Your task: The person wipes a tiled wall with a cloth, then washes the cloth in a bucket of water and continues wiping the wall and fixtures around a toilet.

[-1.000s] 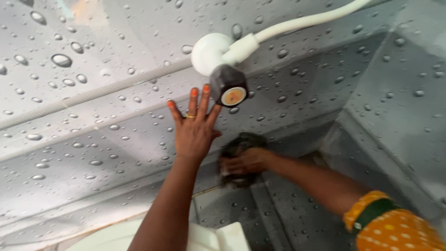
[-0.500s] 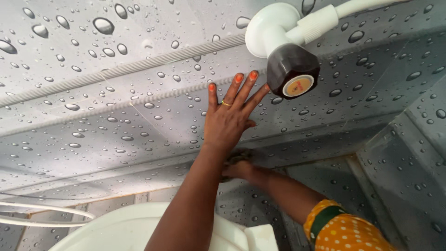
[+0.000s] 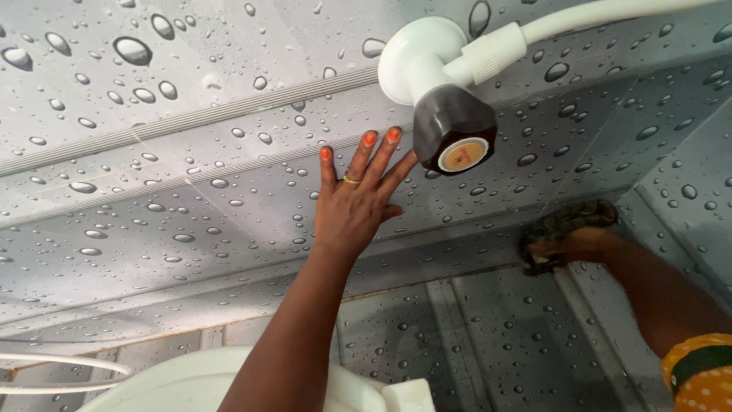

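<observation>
Left hand [image 3: 352,210] flat on droplet-patterned wall [image 3: 191,198], fingers spread, just below dark-capped white tap [image 3: 450,126] — gripping nothing. Right hand [image 3: 572,244] pressed on dark scrub pad [image 3: 568,221] at wall's lower edge near corner, grip closed over pad, probably — blurred. Pad likely soft, wet, light; best held bunched across its top.

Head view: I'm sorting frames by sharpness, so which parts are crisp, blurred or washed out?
Head view: left hand and dark tap knob are crisp; right hand with its dark scrubbing pad is softer and shaded; white pipe fitting is bright, nearly washed out; droplet-patterned wall evenly lit.
</observation>
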